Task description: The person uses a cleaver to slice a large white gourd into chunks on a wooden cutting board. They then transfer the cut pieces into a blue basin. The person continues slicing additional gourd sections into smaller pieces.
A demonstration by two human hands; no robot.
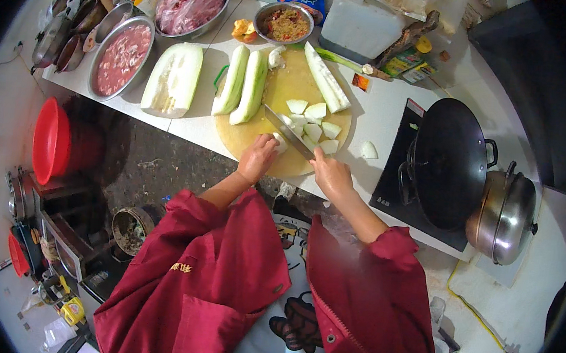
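Observation:
On the round yellow cutting board (289,86), my right hand (331,174) grips a kitchen knife (290,132) whose blade points up and left. My left hand (258,159) holds a pale piece of gourd (279,143) near the board's lower edge; its far side is hidden by my fingers. Cut gourd chunks (313,132) lie right of the blade. Two long gourd strips (242,85) rest at the board's left, and another strip (325,78) at its upper right. A large halved gourd (172,80) lies on the counter to the left.
Bowls of raw meat (125,59) stand at the left, and a bowl of seasoning (284,24) behind the board. A black wok (449,163) sits on a cooktop at the right, beside a steel lidded pot (504,216). One gourd chunk (369,150) lies off the board.

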